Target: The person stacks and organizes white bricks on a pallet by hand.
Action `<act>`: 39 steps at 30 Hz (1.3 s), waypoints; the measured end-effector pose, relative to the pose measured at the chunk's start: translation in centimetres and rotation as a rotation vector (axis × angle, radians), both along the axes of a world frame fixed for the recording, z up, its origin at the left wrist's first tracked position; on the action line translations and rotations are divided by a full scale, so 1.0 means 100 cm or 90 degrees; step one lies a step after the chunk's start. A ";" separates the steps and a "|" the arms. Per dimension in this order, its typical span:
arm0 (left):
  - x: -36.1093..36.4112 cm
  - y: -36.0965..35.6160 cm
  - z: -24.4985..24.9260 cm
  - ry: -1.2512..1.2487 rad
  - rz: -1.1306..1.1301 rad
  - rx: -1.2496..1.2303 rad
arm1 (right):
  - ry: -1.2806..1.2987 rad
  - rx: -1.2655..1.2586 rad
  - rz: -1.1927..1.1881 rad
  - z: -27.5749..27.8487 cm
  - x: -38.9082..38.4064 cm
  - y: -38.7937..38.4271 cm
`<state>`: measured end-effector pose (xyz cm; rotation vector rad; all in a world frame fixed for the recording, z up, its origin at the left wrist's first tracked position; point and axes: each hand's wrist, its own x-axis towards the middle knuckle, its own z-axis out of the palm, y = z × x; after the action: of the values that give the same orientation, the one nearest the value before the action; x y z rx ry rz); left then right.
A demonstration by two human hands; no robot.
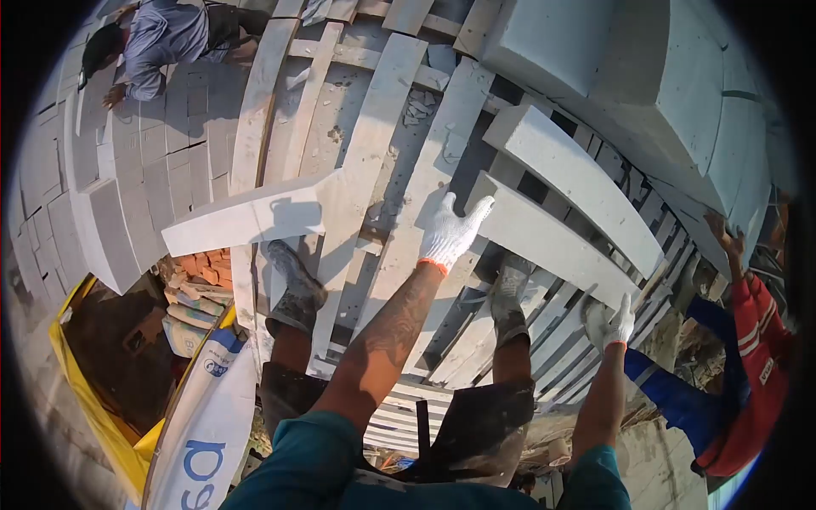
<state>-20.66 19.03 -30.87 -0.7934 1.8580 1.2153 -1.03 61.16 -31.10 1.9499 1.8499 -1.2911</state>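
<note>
My left hand (455,229), in a white knit glove with an orange cuff, is at the near left end of a long white block (548,242). Its fingers are spread, and the thumb overlaps the block's end. At the block's other end is my right hand (618,325), gloved alike, fingers stretched upward right by the corner. Behind lies a second, similar block (574,183), roughly parallel. Both blocks rest over pale wooden slats (374,144). Another white block (246,217) lies across the slats to the left, with a shadow on its end.
Large white blocks (705,76) are stacked at upper right. A person in red and blue (756,365) stands at the right, another person (170,47) bends at upper left. Gaps open between the slats around my boots (296,285). A yellow-edged container (81,365) stands lower left.
</note>
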 end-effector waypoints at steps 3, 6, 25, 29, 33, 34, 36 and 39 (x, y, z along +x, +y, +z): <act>-0.012 0.078 -0.045 -0.128 0.014 -0.166 | 0.019 -0.264 -0.132 -0.052 0.036 0.113; -0.006 0.081 -0.065 -0.101 0.062 -0.133 | -0.088 -0.105 -0.147 -0.108 0.082 0.167; 0.016 0.046 -0.061 -0.039 0.057 -0.117 | 0.036 -0.144 -0.218 -0.136 0.002 0.108; 0.043 0.037 -0.053 0.048 0.016 -0.100 | 0.029 -0.180 -0.221 -0.143 0.004 0.100; 0.069 0.031 -0.059 0.102 0.049 -0.028 | 0.028 -0.214 -0.228 -0.139 0.020 0.093; 0.074 0.029 -0.058 0.122 0.059 -0.027 | 0.025 -0.223 -0.234 -0.135 0.028 0.092; 0.088 0.025 -0.063 0.141 0.075 -0.014 | 0.022 -0.241 -0.233 -0.122 0.039 0.091; 0.077 0.017 -0.059 0.088 0.085 -0.025 | 0.028 -0.259 -0.237 -0.084 0.057 0.085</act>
<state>-13.00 20.76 -36.81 -0.8867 1.9722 1.3503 4.67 69.61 -39.55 2.0971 1.1433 -1.6659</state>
